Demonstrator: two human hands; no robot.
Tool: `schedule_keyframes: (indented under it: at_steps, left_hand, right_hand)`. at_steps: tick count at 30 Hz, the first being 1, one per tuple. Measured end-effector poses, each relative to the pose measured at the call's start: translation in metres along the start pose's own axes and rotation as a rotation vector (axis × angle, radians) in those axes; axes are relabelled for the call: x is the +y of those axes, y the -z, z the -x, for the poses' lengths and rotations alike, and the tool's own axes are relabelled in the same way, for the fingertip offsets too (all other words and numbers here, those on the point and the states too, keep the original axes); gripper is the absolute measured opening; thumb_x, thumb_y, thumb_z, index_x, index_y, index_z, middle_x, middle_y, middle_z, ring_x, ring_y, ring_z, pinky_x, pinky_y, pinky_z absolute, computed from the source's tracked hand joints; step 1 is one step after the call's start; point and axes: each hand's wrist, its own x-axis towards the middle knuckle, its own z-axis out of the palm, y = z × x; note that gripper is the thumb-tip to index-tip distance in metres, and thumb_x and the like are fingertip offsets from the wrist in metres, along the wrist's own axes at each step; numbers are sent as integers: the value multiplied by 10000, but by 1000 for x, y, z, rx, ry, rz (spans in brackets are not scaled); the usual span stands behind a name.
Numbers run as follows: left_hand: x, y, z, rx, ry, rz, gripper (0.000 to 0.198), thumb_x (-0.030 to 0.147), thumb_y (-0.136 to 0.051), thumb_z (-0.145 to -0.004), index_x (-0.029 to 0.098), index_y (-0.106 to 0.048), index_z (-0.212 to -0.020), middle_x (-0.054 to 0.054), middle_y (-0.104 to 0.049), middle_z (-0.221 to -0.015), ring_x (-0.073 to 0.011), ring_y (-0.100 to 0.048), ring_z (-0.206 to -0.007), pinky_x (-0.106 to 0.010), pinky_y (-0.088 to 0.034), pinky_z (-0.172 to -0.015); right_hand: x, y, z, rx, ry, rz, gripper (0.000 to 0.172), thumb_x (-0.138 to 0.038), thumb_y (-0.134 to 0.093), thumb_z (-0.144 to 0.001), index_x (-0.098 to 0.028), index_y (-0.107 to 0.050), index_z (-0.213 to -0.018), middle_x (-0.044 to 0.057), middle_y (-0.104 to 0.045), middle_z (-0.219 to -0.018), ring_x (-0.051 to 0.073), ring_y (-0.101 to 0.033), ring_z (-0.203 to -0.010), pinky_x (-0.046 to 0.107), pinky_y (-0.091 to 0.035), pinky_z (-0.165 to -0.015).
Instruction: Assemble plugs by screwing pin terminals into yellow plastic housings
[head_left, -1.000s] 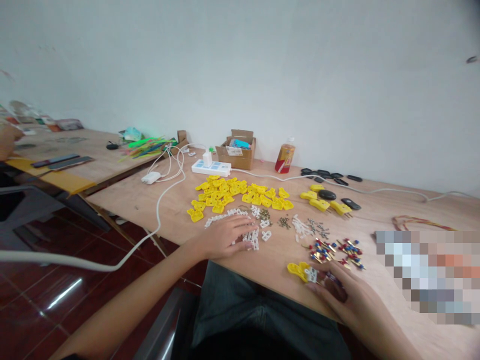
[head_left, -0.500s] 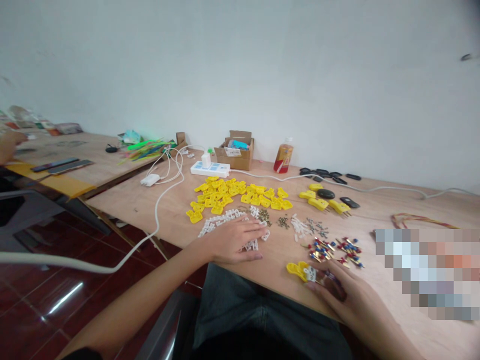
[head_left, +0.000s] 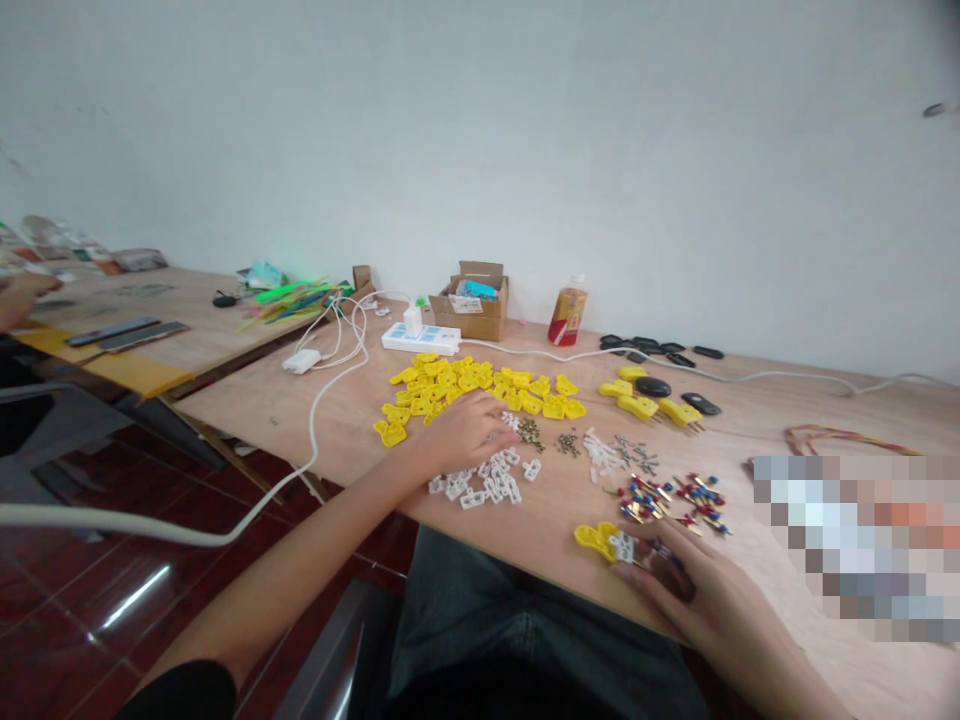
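Observation:
My left hand (head_left: 469,432) lies palm down, fingers loosely stretched, between the pile of yellow plug shells (head_left: 472,376) and the white plastic inserts (head_left: 495,480). Its fingertips are at a small heap of tiny white parts (head_left: 510,421), beside brass-coloured screws (head_left: 530,434). I cannot see anything held under them. At the table's front edge, my right hand (head_left: 679,575) pinches a yellow plug shell (head_left: 595,541) with a white insert (head_left: 622,546) at its near end. Something small and reddish shows inside its palm, too unclear to name. Red and blue pins with brass blades (head_left: 645,497) lie just beyond.
Small white sleeves (head_left: 600,452) and silvery screws (head_left: 635,455) lie mid-table. Assembled yellow plugs (head_left: 637,407) and black parts (head_left: 652,387) sit behind. A power strip (head_left: 420,338), cardboard box (head_left: 472,315) and bottle (head_left: 568,315) line the back. A white cable (head_left: 315,430) hangs across the left.
My left hand has moved away from me, off the white inserts towards the yellow shells; more inserts show, gathered closer together. My right hand holds the yellow shell in nearly the same place.

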Motion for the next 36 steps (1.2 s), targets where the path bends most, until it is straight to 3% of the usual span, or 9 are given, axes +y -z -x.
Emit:
schedule_keyframes:
  at_steps: [4,10,15,19,25,30,33,36]
  left_hand:
    - [1,1,-5,-14,62,-58,409,437,-523,-1104,190,-844,-1046,-132,-717,-1285,-310,-614,-1255,-482,-463,-1107]
    - [4,-2,-4,-49,-3,-40,380,429,-521,-1100,234,-845,-1070,-111,-700,-1308,-313,-597,-1266,-510,-437,-1139]
    - [-2,7,1,-39,-2,6,380,439,-496,-1108,248,-810,-1206,-121,-683,-1383,-323,-594,-1330,-542,-433,-1172]
    - [-1,19,30,76,98,47,400,423,-466,-1119,237,-725,-1359,-121,-670,-1459,-307,-579,-1402,-527,-439,-1199]
    - [2,14,68,-10,158,51,507,478,-497,-1102,230,-575,-1538,-118,-491,-1657,-317,-447,-1546,-559,-346,-1284]
    - [-3,18,103,226,326,93,520,406,-398,-1131,191,-497,-1595,-111,-513,-1642,-269,-448,-1551,-482,-357,-1301]
    - [14,15,129,256,388,61,520,375,-380,-1136,174,-474,-1606,-119,-501,-1650,-264,-453,-1548,-467,-369,-1300]
    - [40,2,146,313,500,-58,513,360,-407,-1131,166,-469,-1602,-145,-557,-1601,-286,-537,-1486,-475,-464,-1239]
  right_hand:
    - [1,-1,-2,11,29,6,268,-493,-646,-974,-267,-724,-1095,32,-764,-804,216,-728,-640,305,-585,-567]
    - [2,-2,-1,32,62,3,253,-480,-634,-985,-259,-717,-1074,15,-725,-740,201,-698,-594,290,-560,-543]
    - [4,-4,0,14,62,-18,271,-472,-626,-995,-258,-704,-1141,18,-740,-779,198,-720,-616,284,-572,-557]
    - [3,-3,0,25,60,-4,269,-481,-637,-986,-262,-721,-1117,30,-755,-787,208,-724,-628,292,-572,-569]
    - [5,-4,0,42,57,5,270,-504,-660,-963,-271,-737,-1077,6,-736,-701,190,-688,-542,272,-541,-501]
    - [15,-8,1,64,59,-3,331,-564,-649,-956,-273,-742,-1082,12,-755,-721,197,-714,-555,275,-571,-497]
    - [20,-10,1,54,70,12,349,-572,-654,-953,-270,-749,-1099,23,-778,-765,200,-737,-589,275,-593,-523]
    - [23,-11,0,41,59,29,359,-577,-661,-952,-270,-754,-1113,23,-777,-760,201,-735,-587,276,-598,-530]
